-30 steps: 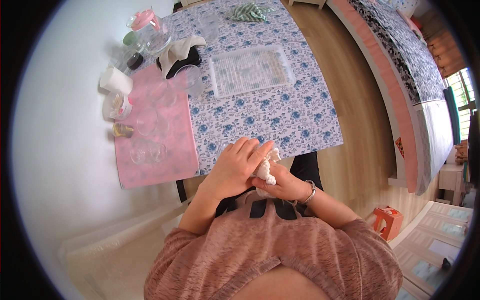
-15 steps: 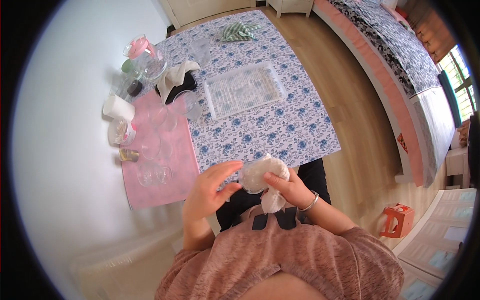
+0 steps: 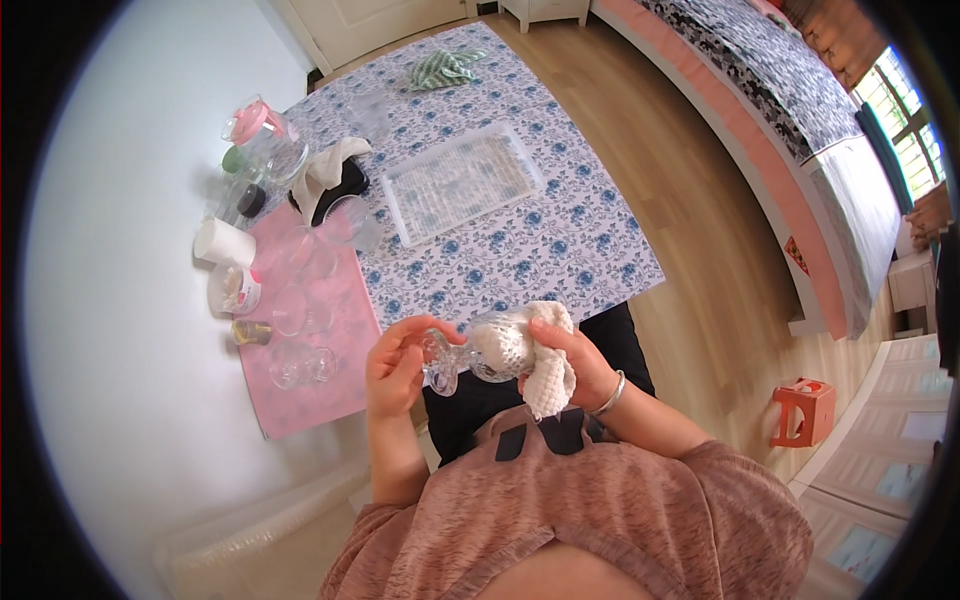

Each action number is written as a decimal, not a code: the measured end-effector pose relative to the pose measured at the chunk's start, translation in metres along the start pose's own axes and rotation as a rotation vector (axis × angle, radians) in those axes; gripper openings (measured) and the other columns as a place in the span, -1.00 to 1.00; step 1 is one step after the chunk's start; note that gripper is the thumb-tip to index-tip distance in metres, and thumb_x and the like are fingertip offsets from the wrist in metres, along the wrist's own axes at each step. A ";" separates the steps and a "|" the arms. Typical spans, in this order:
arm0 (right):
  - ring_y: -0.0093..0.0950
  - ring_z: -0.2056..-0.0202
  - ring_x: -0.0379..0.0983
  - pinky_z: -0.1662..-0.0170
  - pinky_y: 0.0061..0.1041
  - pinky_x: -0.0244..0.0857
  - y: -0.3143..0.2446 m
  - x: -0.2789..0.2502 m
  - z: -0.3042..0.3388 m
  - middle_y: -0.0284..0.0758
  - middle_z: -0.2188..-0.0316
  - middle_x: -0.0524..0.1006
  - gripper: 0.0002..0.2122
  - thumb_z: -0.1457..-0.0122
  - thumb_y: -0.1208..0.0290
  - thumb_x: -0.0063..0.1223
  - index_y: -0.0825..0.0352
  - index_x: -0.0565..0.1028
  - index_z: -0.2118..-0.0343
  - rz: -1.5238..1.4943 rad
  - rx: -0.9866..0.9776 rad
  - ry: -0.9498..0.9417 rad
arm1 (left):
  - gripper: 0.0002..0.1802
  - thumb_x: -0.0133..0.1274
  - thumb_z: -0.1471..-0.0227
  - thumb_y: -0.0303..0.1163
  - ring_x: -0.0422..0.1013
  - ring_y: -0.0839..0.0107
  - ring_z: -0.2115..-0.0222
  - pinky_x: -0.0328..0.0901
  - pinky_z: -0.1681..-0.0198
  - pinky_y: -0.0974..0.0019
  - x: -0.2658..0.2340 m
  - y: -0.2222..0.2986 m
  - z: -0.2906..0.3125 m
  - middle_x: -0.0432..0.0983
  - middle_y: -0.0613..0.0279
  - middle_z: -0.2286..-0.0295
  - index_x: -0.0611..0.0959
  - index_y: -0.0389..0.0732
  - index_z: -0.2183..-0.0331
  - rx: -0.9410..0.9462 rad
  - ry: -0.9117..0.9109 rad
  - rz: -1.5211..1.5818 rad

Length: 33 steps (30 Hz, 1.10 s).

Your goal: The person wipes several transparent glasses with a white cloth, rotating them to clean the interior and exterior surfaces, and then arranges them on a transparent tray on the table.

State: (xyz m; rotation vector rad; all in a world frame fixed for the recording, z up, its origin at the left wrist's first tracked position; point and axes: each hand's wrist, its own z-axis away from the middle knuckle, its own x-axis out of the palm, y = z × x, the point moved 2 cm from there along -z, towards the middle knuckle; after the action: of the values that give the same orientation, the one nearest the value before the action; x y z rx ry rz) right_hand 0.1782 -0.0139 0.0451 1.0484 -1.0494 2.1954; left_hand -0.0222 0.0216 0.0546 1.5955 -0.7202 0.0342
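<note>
Over my lap, at the table's front edge, a clear stemmed glass (image 3: 488, 362) lies tilted on its side in the air. My left hand (image 3: 398, 365) has its fingers curled at the glass's foot, at the left end. A white textured cloth (image 3: 546, 385) is bunched at the bowl end, and part of it shows white through the bowl. My right hand (image 3: 580, 365), with a bangle on the wrist, is closed on the cloth, thumb on top. The cloth hides the glass's rim.
Several clear glasses (image 3: 290, 365) stand on a pink mat (image 3: 350, 385) at the left, beside a white paper roll (image 3: 224, 243) and a tub (image 3: 236, 289). A clear plastic tray (image 3: 400, 222) lies mid-table; a green cloth (image 3: 440, 68) lies farther back. An orange stool (image 3: 806, 412) stands at right.
The glass has turned so that its foot points left. My left hand has closed in from spread fingers onto the foot. My right hand still grips the cloth; the whole view has shifted slightly.
</note>
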 end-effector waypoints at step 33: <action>-0.51 0.24 0.36 0.23 -0.50 0.31 0.008 0.023 0.005 -0.30 0.22 0.37 -0.61 -0.10 0.25 -0.07 0.34 0.20 0.06 0.252 -0.207 -0.203 | -0.37 0.18 0.25 -0.21 0.22 0.09 0.11 0.20 0.09 0.09 0.045 -0.028 -0.015 0.20 0.00 0.14 0.32 -0.17 0.12 0.294 -0.076 -0.067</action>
State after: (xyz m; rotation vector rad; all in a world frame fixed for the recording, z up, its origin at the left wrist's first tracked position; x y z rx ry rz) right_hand 0.1615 -0.0205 0.0628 1.1112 -1.5386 2.1420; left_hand 0.0322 0.0159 0.0514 1.9097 -0.7452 0.0324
